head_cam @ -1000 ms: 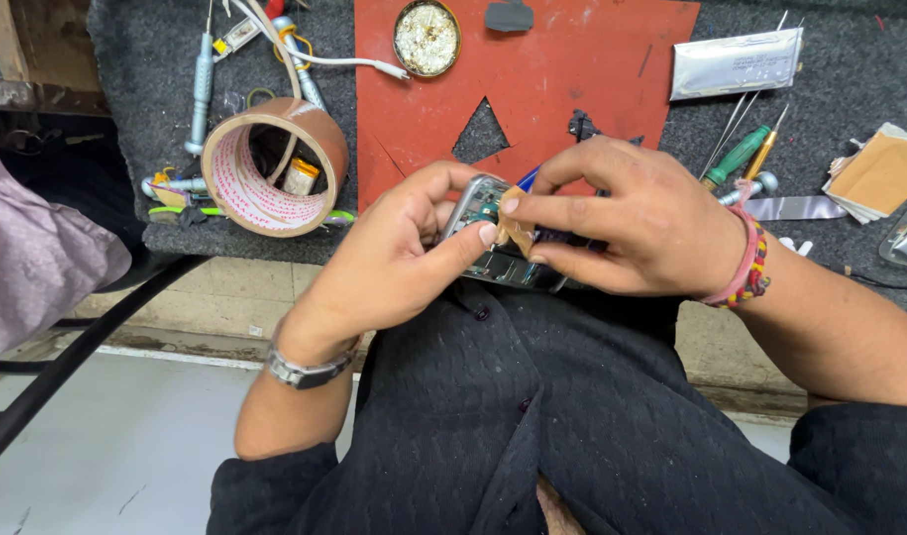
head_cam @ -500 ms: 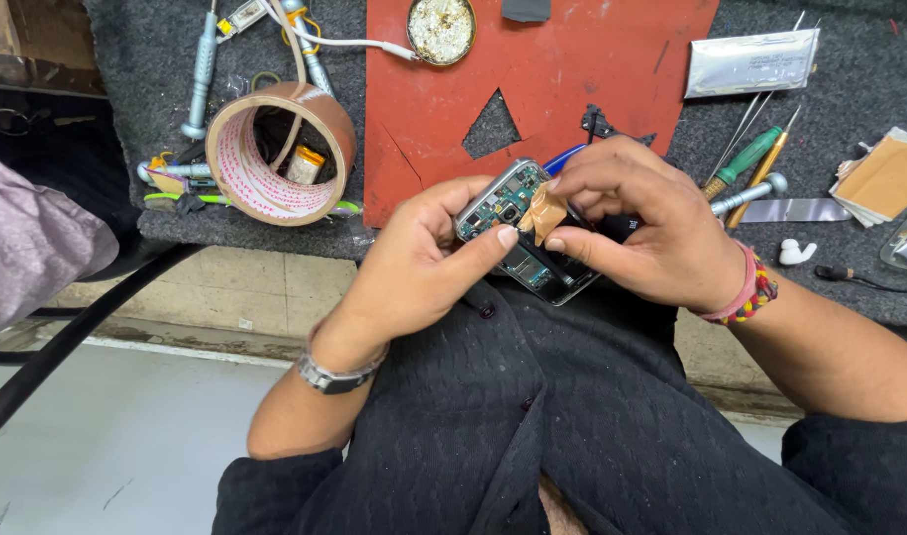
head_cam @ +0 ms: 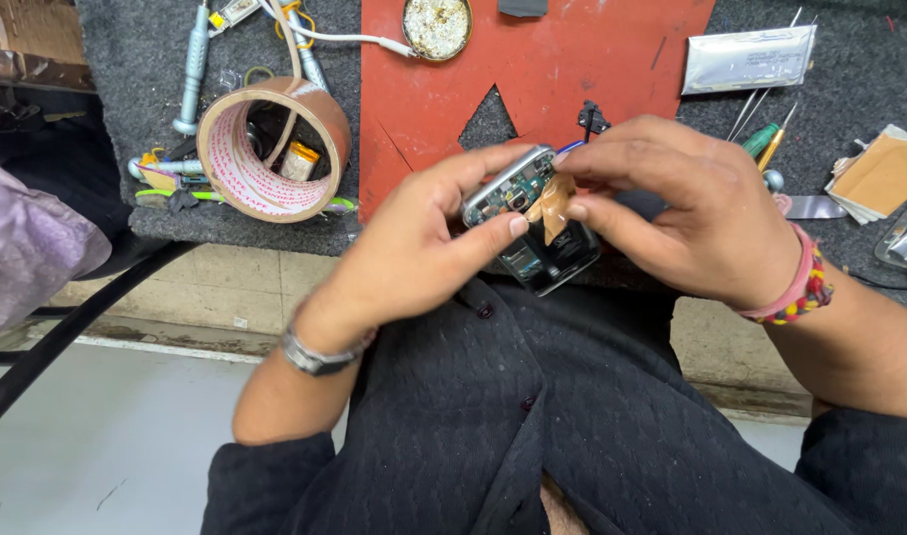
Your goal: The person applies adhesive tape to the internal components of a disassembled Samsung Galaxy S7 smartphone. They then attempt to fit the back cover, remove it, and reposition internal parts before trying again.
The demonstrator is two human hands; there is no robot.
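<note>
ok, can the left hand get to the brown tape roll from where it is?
Probably yes, but not freely: the left hand is busy gripping the opened phone with the right hand. The tape roll lies on the grey mat to its left, with nothing between them.

A single head-worn camera looks steeply down from close above — the person's own lap in black cloth fills the lower frame, the grey felt-covered worktop [head_cam: 869, 59] runs across the top, its near edge crossing mid-picture — with both hands close and central.
</note>
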